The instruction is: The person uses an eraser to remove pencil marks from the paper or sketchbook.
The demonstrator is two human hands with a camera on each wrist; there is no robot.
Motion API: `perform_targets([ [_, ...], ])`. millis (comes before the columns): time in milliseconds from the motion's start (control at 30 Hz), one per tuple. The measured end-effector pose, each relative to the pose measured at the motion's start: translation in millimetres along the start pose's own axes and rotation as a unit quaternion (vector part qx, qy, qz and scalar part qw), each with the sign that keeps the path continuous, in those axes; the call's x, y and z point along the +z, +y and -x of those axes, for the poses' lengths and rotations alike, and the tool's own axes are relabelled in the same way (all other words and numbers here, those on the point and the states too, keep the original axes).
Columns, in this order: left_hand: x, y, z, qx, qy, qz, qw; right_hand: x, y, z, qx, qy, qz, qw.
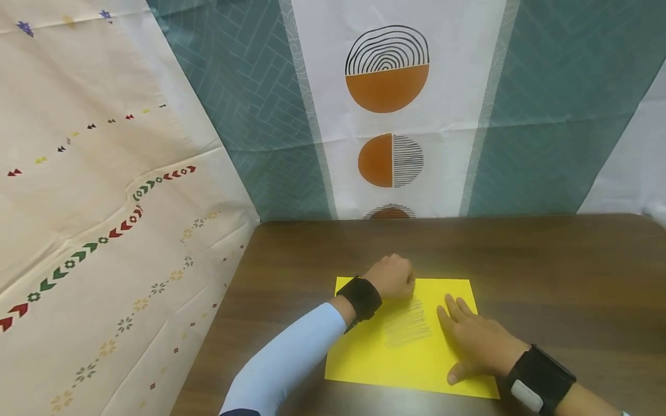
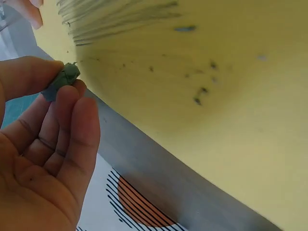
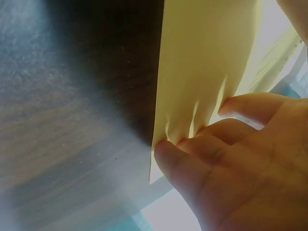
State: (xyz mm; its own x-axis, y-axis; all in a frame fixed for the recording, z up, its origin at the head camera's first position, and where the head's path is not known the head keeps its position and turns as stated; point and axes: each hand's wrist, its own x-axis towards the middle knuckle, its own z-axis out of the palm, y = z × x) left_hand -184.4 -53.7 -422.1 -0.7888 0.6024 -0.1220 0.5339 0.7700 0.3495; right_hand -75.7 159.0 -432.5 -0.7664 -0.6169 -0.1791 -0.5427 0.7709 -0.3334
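A yellow sheet of paper [image 1: 364,361] lies on the brown table, with a patch of grey hatched strokes [image 1: 408,326] near its middle. My left hand [image 1: 391,276] is over the sheet's far edge, above the strokes. In the left wrist view its thumb and fingers pinch a small, rough-edged green piece [image 2: 65,78], whose kind I cannot tell. Dark crumbs [image 2: 202,90] dot the paper beside it. On the sheet's right side my right hand [image 1: 478,342] rests with fingers spread, and in the right wrist view its fingertips [image 3: 166,150] touch the paper close to the edge.
The brown table [image 1: 583,289] extends on both sides of the sheet. Behind it hangs a green and white patterned cloth [image 1: 291,104], and a cream printed cloth [image 1: 104,219] hangs along the left. Each wrist wears a black band [image 1: 541,378].
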Motion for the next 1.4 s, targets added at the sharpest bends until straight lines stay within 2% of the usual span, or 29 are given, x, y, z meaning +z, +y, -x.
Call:
perform_targets([
  [167,8.6,4.9,-7.6,-0.006,0.005,-0.036,0.9993,1.2,-0.8,0.2,0.008,-0.007,-0.010,1.000],
  [367,13.2,6.8,-8.6,-0.007,0.029,-0.089,0.9956,-0.3,-1.8,-0.7,0.018,-0.014,-0.018,1.000],
  [500,13.5,4.2,0.5,0.004,0.037,-0.122,0.9919,-0.1,-3.6,-3.7,0.016,-0.012,-0.021,1.000],
  [667,14.6,-5.5,20.9,0.023,0.048,-0.144,0.9881,0.8,-3.5,-7.3,0.020,-0.013,-0.015,1.000],
  [867,11.8,-25.5,52.5,0.038,0.067,-0.144,0.9866,2.4,6.1,-4.4,0.021,-0.027,-0.019,0.999],
  [1000,7.5,-37.8,68.6,0.018,0.077,-0.125,0.9889,-0.8,9.3,-2.0,0.015,-0.020,-0.024,0.999],
  [1100,6.8,-42.7,74.1,0.004,0.084,-0.106,0.9908,-3.2,9.5,-0.7,0.014,-0.016,-0.025,0.999],
  [1267,8.7,-43.6,75.9,0.007,0.086,-0.100,0.9912,-3.5,6.9,2.2,0.017,-0.023,-0.038,0.999],
  [1400,8.5,-43.9,77.4,-0.002,0.082,-0.084,0.9931,-2.6,4.4,2.4,0.020,-0.026,-0.039,0.999],
])
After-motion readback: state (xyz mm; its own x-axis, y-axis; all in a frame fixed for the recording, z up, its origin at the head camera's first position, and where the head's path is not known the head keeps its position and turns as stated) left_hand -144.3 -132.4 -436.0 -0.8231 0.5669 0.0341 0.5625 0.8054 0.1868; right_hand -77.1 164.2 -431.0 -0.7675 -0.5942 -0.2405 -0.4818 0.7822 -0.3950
